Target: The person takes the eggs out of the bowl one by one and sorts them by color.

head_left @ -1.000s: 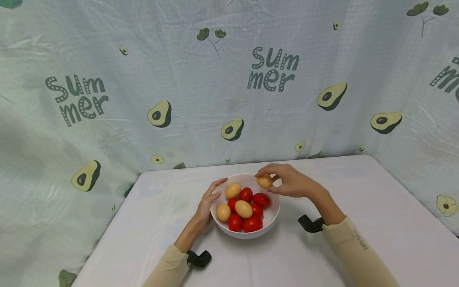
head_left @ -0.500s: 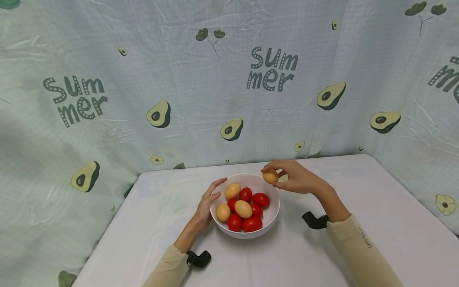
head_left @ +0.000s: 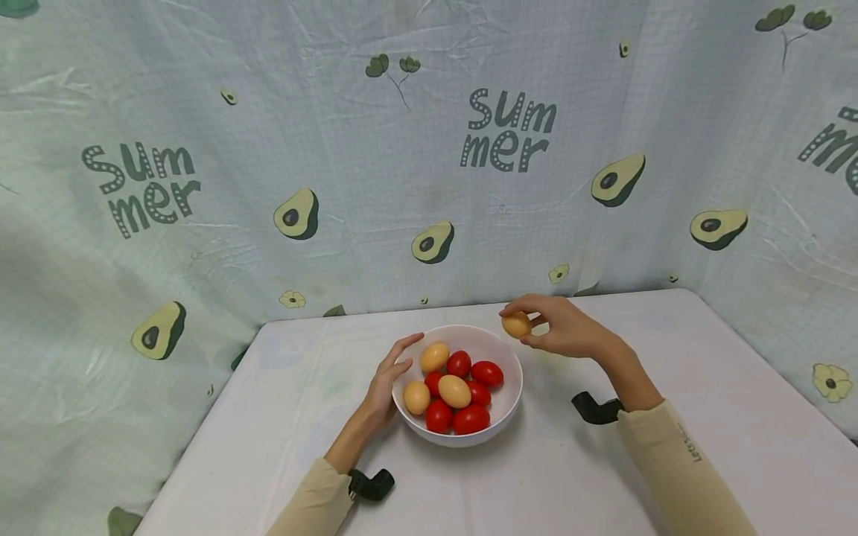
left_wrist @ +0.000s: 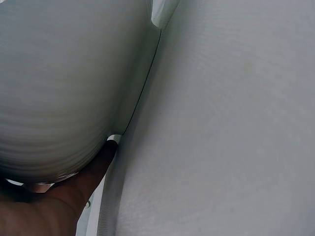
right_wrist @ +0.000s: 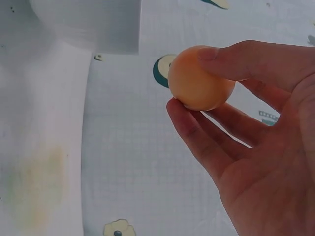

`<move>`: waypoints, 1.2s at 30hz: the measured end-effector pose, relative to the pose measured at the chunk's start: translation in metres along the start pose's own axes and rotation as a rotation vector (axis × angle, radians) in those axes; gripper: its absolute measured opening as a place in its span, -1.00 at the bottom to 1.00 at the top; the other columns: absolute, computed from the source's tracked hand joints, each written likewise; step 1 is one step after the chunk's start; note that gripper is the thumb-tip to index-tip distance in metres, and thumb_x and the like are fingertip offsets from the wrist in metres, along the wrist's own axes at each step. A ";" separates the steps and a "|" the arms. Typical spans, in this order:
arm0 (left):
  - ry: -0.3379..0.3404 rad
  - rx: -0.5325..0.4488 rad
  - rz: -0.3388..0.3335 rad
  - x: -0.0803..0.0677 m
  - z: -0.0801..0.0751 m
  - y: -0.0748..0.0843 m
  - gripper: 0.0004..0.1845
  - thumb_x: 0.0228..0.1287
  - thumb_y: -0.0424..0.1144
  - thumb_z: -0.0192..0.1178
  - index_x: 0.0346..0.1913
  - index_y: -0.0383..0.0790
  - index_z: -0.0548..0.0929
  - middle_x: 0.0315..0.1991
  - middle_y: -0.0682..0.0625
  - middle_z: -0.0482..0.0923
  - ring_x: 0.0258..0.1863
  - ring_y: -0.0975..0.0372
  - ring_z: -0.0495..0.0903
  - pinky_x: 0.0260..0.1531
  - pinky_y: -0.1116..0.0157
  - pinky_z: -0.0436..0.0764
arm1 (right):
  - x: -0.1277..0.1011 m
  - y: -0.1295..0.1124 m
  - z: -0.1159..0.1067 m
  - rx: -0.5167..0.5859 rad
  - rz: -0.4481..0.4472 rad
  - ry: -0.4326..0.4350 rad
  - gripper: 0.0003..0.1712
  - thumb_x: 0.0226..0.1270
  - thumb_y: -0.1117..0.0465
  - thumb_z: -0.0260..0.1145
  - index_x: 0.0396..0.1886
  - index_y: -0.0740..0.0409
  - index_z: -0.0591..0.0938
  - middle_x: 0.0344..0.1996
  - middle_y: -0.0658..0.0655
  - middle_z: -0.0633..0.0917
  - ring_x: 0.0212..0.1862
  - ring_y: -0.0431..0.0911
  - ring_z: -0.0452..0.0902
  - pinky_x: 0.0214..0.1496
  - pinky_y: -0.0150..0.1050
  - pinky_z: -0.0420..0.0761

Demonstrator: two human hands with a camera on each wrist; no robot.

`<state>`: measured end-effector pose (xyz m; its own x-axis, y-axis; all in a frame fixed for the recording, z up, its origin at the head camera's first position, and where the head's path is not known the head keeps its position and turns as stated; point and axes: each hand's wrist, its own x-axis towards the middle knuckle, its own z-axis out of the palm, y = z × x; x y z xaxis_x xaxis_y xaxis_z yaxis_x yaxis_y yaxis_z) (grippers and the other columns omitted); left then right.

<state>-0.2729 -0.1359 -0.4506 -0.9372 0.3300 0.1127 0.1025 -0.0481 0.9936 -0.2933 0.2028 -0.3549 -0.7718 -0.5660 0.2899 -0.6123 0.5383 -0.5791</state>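
A white bowl (head_left: pixel 504 408) stands on the table and holds three tan eggs and several red tomatoes (head_left: pixel 486 373). My left hand (head_left: pixel 386 378) rests against the bowl's left outer wall (left_wrist: pixel 64 93), fingers along the side. My right hand (head_left: pixel 559 327) is lifted just past the bowl's far right rim and pinches a tan egg (head_left: pixel 516 325) between thumb and fingertips. The right wrist view shows that egg (right_wrist: pixel 199 78) held up in front of the cloth backdrop.
The white table (head_left: pixel 670 350) ends in a far edge against an avocado-print "Summer" cloth (head_left: pixel 429 149) that wraps round the back and both sides. Bare tabletop lies right of the bowl (head_left: pixel 704 417) and left of it (head_left: pixel 281 402).
My right hand has carried the egg up and to the right, from over the bowl's far rim to just outside it. The left hand and the bowl have stayed put.
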 end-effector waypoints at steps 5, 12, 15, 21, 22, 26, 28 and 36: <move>-0.002 0.004 -0.002 -0.001 0.001 0.001 -0.43 0.57 -0.21 -0.23 0.58 -0.10 0.24 0.65 -0.12 0.05 0.65 -0.07 0.01 0.63 -0.14 -0.05 | -0.003 0.004 -0.004 -0.011 0.014 0.013 -0.50 0.29 0.39 0.39 0.24 0.16 0.64 0.19 0.18 0.71 0.18 0.09 0.60 0.18 0.08 0.71; -0.004 -0.006 0.001 -0.001 0.001 0.001 -0.43 0.57 -0.23 -0.24 0.58 -0.12 0.24 0.65 -0.13 0.05 0.65 -0.07 0.02 0.63 -0.14 -0.05 | -0.007 0.008 -0.010 -0.026 0.051 0.032 -0.49 0.28 0.42 0.38 0.25 0.16 0.64 0.19 0.17 0.71 0.16 0.08 0.60 0.19 0.08 0.70; -0.004 -0.007 0.000 0.000 0.001 0.001 -0.43 0.58 -0.25 -0.26 0.58 -0.13 0.24 0.65 -0.13 0.05 0.65 -0.07 0.01 0.63 -0.15 -0.05 | -0.007 0.012 -0.012 -0.024 0.052 0.039 -0.49 0.28 0.42 0.39 0.25 0.16 0.65 0.20 0.19 0.70 0.16 0.08 0.60 0.18 0.07 0.71; -0.004 -0.015 0.009 0.000 0.001 0.002 -0.43 0.58 -0.27 -0.27 0.58 -0.17 0.23 0.64 -0.15 0.05 0.64 -0.08 0.02 0.63 -0.14 -0.05 | -0.008 0.020 -0.014 -0.001 0.081 0.035 -0.48 0.29 0.42 0.38 0.26 0.21 0.63 0.21 0.23 0.68 0.17 0.10 0.58 0.20 0.10 0.69; -0.004 -0.012 0.009 0.000 0.001 0.002 -0.43 0.58 -0.27 -0.27 0.58 -0.17 0.23 0.64 -0.15 0.05 0.64 -0.08 0.02 0.63 -0.14 -0.05 | -0.009 0.021 -0.014 0.000 0.087 0.035 -0.48 0.29 0.42 0.38 0.26 0.22 0.63 0.21 0.23 0.68 0.17 0.11 0.58 0.20 0.10 0.69; -0.003 -0.015 0.012 0.000 0.001 0.001 -0.43 0.57 -0.26 -0.25 0.58 -0.17 0.23 0.64 -0.15 0.06 0.64 -0.08 0.03 0.63 -0.14 -0.05 | -0.011 0.027 -0.015 0.000 0.101 0.036 -0.48 0.29 0.43 0.37 0.26 0.26 0.61 0.21 0.25 0.68 0.18 0.12 0.58 0.20 0.10 0.69; -0.004 -0.017 0.013 0.000 0.001 0.001 -0.43 0.56 -0.26 -0.25 0.58 -0.17 0.24 0.64 -0.15 0.06 0.64 -0.08 0.03 0.63 -0.14 -0.05 | -0.012 0.029 -0.016 0.000 0.108 0.039 -0.48 0.28 0.45 0.35 0.26 0.28 0.61 0.21 0.26 0.67 0.18 0.14 0.58 0.20 0.10 0.69; -0.009 -0.013 0.013 -0.001 0.001 0.001 -0.43 0.56 -0.24 -0.24 0.58 -0.15 0.24 0.64 -0.14 0.06 0.64 -0.07 0.04 0.63 -0.14 -0.04 | -0.015 0.042 -0.016 0.008 0.115 0.063 -0.48 0.25 0.49 0.35 0.24 0.29 0.62 0.20 0.28 0.68 0.18 0.15 0.60 0.19 0.10 0.69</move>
<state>-0.2721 -0.1356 -0.4497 -0.9329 0.3375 0.1256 0.1101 -0.0647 0.9918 -0.3101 0.2442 -0.3711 -0.8464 -0.4604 0.2678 -0.5176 0.5924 -0.6174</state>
